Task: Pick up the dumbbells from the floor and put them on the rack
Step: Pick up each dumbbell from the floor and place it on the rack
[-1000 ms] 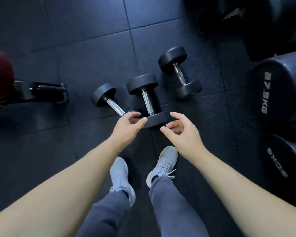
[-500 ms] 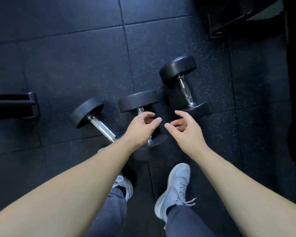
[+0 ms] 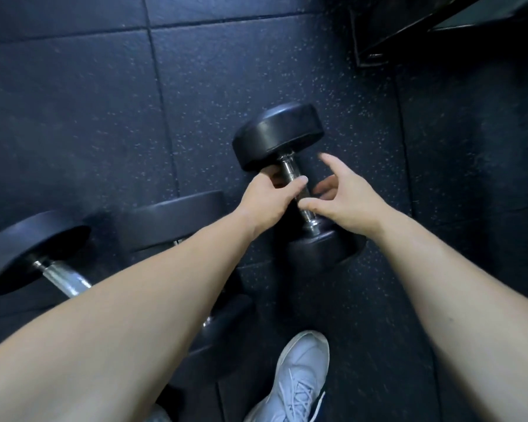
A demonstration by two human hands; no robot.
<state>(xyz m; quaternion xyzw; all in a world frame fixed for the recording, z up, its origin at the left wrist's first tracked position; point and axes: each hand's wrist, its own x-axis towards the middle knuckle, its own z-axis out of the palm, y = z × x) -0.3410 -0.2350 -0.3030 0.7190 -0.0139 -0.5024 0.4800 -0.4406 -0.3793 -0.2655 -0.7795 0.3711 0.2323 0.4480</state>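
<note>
Three black dumbbells with chrome handles lie on the dark rubber floor. My left hand [image 3: 270,196] is curling around the chrome handle of the right dumbbell [image 3: 279,135], thumb over the bar and fingers under it. My right hand [image 3: 345,193] hovers beside the same handle with fingers spread, thumb tip almost touching the bar. The middle dumbbell [image 3: 177,219] is mostly hidden under my left forearm. At the left edge lies the left dumbbell [image 3: 34,248]. The rack is out of view.
My grey shoe [image 3: 299,379] stands on the floor at the bottom centre, close to the right dumbbell's near head. A dark piece of equipment base [image 3: 409,28] fills the top right corner. Speckled floor tiles stretch out beyond the dumbbells.
The view has dropped much closer to the floor. Both hands have moved from above the middle dumbbell over to the right dumbbell's handle, and my left hand has wrapped partly around it.
</note>
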